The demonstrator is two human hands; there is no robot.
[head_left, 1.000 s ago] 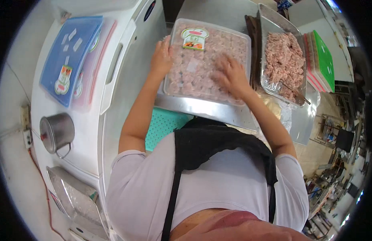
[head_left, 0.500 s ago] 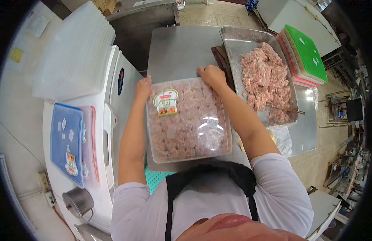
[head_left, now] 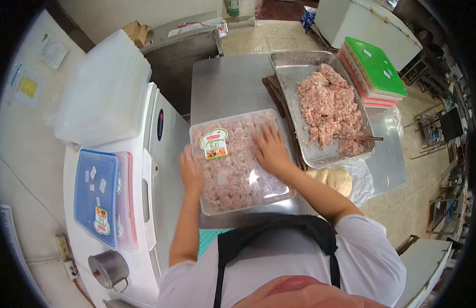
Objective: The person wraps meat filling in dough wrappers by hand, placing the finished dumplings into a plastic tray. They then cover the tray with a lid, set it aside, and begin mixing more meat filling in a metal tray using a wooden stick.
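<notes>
A clear lidded box [head_left: 238, 177] of pinkish meat portions lies on the steel table [head_left: 222, 77], with a label [head_left: 215, 145] on its lid. My left hand [head_left: 190, 169] rests at the box's left edge, fingers extended. Flat on the lid at the upper right lies my right hand [head_left: 271, 149], its fingers spread. To the right, a metal tray [head_left: 310, 158] holds a mound of ground meat [head_left: 330, 105] and a utensil with a thin handle [head_left: 369, 138].
Stacked boxes with a green lid [head_left: 374, 64] stand beyond the tray. On the left, a white freezer [head_left: 145, 205] bears a stack of clear containers [head_left: 104, 92], blue [head_left: 96, 190] and red lids, and a metal pot [head_left: 108, 269]. A round yellowish item [head_left: 333, 179] lies near the tray.
Both hands have come nearer from the box's far corners; the right now lies on the lid, the left at its side. The camera view has shifted, and the box sits slightly rotated.
</notes>
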